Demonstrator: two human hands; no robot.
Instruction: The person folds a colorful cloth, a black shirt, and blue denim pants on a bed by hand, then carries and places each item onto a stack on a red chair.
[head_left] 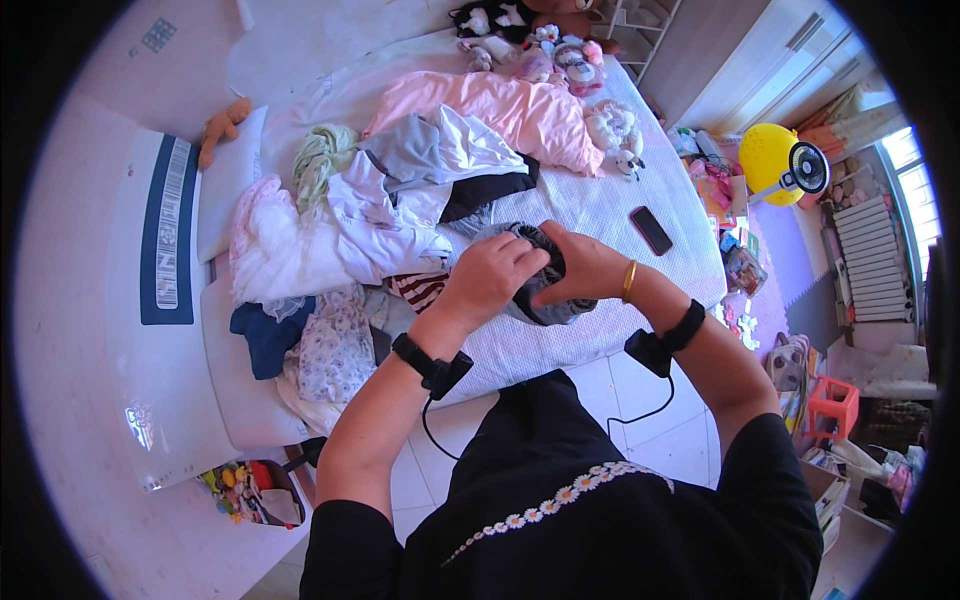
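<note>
Over the near side of the bed, a bunched dark grey garment with a gathered edge sits between my hands; its exact kind cannot be made out. Curled fingers of my left hand grip its left upper part. My right hand is closed around the right side, thumb toward the middle. Just left of my left hand lies a red-and-white striped piece of clothing. Beyond it spreads a heap with a white garment, a grey one and a black one.
A phone lies on the white bedspread to the right. Farther back are a pink pillow and several plush toys. Floral clothing and a dark blue piece lie at the left edge. A fan stands at right.
</note>
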